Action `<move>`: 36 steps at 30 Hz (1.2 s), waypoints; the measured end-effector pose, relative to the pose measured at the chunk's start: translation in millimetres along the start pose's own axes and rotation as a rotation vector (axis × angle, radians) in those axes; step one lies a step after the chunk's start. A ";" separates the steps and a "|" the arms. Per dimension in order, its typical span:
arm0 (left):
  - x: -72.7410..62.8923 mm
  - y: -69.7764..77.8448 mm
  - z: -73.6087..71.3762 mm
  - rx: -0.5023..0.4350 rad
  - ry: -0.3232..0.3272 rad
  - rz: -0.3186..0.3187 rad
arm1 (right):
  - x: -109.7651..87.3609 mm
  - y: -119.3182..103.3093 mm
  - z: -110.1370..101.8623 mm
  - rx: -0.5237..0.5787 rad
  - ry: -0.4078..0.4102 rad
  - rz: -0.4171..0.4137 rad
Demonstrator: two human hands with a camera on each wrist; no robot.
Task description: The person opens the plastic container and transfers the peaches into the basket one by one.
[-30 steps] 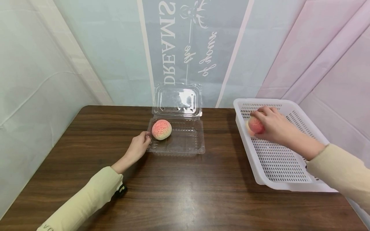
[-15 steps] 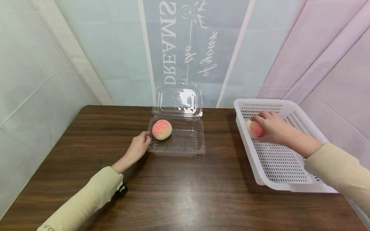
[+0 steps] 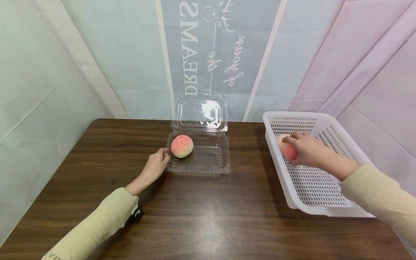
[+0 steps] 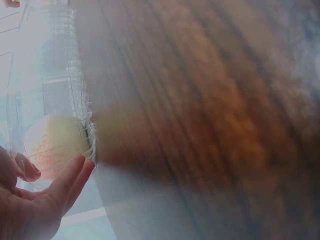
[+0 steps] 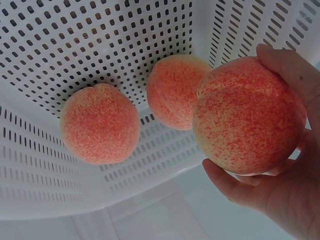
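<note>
In the head view my right hand (image 3: 305, 148) grips a pink and cream peach (image 3: 289, 151) inside the white basket (image 3: 294, 196), near its left wall. The right wrist view shows that peach (image 5: 250, 115) between thumb and fingers, with one peach (image 5: 100, 124) and another peach (image 5: 175, 91) lying in the basket. At the table's centre, my left hand (image 3: 156, 164) pinches the left edge of a clear plastic clamshell box (image 3: 208, 164), its lid (image 3: 199, 113) raised. One peach (image 3: 182, 146) sits in the box's left part, close to my left fingers.
The dark wooden table (image 3: 208, 216) runs beneath the box and the basket. A printed cloth backdrop (image 3: 221, 54) rises behind the table's far edge, with pale cloth walls at both sides.
My right hand and the gripped peach have moved slightly toward me along the basket's left side. The left hand, the box and the peach in it stay where they were.
</note>
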State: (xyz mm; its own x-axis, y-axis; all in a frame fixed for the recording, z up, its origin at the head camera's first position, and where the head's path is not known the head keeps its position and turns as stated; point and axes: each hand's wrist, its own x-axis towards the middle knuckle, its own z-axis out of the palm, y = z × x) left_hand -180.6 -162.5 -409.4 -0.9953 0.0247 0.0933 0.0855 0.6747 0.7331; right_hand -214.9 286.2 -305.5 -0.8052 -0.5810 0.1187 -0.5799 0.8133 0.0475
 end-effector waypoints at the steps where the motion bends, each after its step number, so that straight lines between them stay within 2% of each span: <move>1: 0.0 0.0 0.0 -0.003 -0.004 -0.003 | -0.2 -0.2 0.5 -0.004 -0.005 0.008; 5: -0.1 0.2 -0.1 -0.012 -0.012 -0.013 | -0.8 0.3 3.7 -0.038 0.001 0.009; 12: 0.0 0.4 -0.2 -0.015 -0.009 -0.011 | -1.1 4.3 12.1 -0.043 0.030 -0.079; 24: -0.3 0.6 0.2 -0.007 -0.005 -0.002 | -1.3 2.8 18.5 0.041 -0.119 -0.036; 32: -0.5 1.3 -0.1 -0.002 -0.004 0.001 | -1.3 4.1 24.3 0.079 -0.163 -0.040; 36: -0.7 1.9 -0.2 -0.010 -0.008 -0.006 | -1.0 3.1 25.5 0.097 -0.228 -0.021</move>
State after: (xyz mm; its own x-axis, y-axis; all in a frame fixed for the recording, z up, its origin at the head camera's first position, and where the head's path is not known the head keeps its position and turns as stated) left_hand -179.7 -161.4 -407.9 -0.9962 0.0264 0.0833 0.0796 0.6676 0.7402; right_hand -219.1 288.6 -330.7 -0.7934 -0.5989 -0.1087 -0.5974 0.8004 -0.0490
